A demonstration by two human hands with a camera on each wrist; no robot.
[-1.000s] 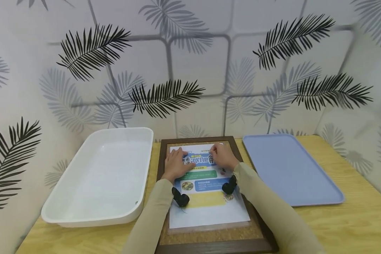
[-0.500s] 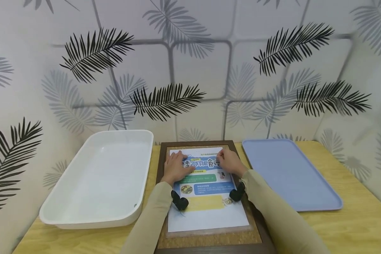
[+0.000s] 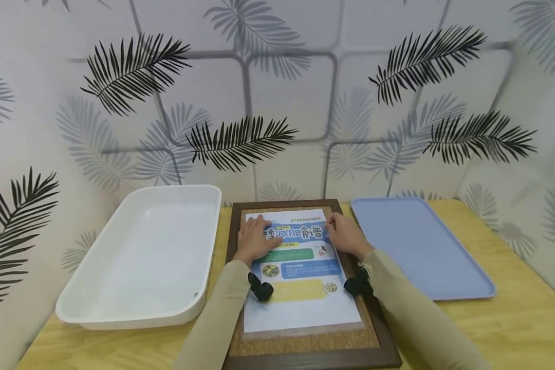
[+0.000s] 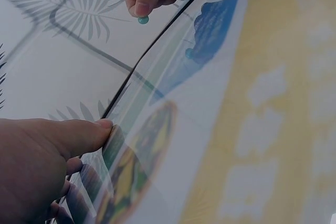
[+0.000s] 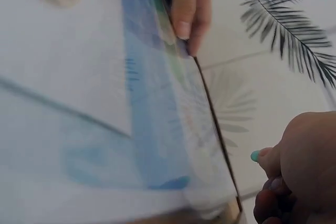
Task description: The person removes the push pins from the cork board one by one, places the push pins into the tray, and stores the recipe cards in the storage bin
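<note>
A printed poster point(image 3: 302, 316) with coloured text boxes and glossy reflections lies on a cork board point(image 3: 305, 345) with a dark wooden frame. Its face seems to have a clear cover. On the poster's upper left my left hand point(image 3: 253, 240) rests, its fingers spread; the left wrist view shows the thumb point(image 4: 86, 135) along the surface. At the upper right edge is my right hand point(image 3: 347, 236). Between its thumb and finger it pinches a small teal bead-like pin head point(image 4: 143, 20), raised above the surface; its tip is hidden.
A deep white tray point(image 3: 139, 257) stands to the left of the board. To the right lies a flat blue tray point(image 3: 421, 246). All sit on a wood-grain table point(image 3: 504, 329), with a leaf-patterned wall point(image 3: 296, 169) behind.
My right hand has shifted right, from over the poster's title to its right edge, uncovering more lettering. My left hand has stayed in place on the poster.
</note>
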